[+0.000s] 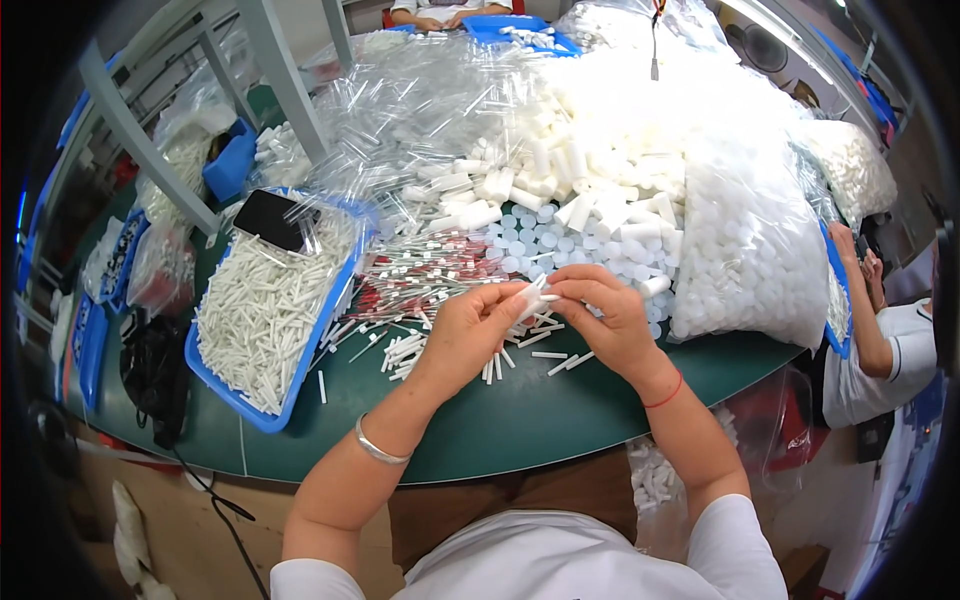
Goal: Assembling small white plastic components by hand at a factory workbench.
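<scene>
My left hand [478, 328] and my right hand [606, 322] meet over the middle of the green table. Between the fingertips is a small white plastic piece [536, 298], partly hidden, pinched from the left by my left hand. The fingers of my right hand are closed on its other side, at a thin white end. Just beyond my hands lie translucent round caps [520, 245] and a pile of thin rods with red parts and white ends [415, 268]. Short white sticks [405, 352] are scattered under and beside my left hand.
A blue tray [270, 420] of white sticks, with a black phone [270, 220] on it, stands at left. Behind are heaps of clear tubes [410, 110] and white cylinders [545, 165]. A bag of caps [745, 240] lies right. Grey frame posts [285, 80] rise left; co-workers sit right and far.
</scene>
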The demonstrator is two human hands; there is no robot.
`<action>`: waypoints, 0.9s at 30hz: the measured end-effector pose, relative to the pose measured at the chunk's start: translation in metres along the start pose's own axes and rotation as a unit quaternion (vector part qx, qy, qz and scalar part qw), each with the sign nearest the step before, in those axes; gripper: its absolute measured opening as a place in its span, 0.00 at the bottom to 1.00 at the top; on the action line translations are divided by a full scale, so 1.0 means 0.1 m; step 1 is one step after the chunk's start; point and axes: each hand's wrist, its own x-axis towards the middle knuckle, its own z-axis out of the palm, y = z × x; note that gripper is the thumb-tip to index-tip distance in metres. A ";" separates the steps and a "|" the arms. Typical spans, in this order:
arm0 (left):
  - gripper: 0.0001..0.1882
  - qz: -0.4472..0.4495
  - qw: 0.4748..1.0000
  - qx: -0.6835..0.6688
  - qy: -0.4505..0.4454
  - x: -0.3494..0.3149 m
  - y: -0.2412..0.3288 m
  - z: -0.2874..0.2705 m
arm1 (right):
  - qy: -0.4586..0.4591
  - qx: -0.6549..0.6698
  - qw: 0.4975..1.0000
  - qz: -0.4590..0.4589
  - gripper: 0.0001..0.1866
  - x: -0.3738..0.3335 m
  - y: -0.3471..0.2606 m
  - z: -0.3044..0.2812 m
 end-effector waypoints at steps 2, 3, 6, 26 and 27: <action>0.17 -0.008 0.999 0.040 0.012 0.00 0.02 -0.03 | -0.008 -0.060 0.998 -0.020 0.07 0.00 0.03 -0.04; 0.17 0.006 0.998 0.063 0.017 0.00 0.02 -0.04 | -0.016 -0.119 0.992 -0.040 0.07 0.00 0.04 -0.05; 0.16 0.039 0.995 0.086 0.024 0.00 -0.05 -0.05 | -0.047 -0.180 0.979 -0.082 0.10 0.00 0.02 -0.04; 0.24 -0.026 0.992 0.126 -0.009 -0.01 0.00 -0.07 | -0.183 -0.087 0.978 -0.055 0.25 -0.01 -0.24 0.02; 0.27 -0.037 0.990 0.135 -0.012 -0.01 0.02 -0.08 | -0.183 -0.103 0.976 -0.053 0.23 -0.02 -0.26 0.04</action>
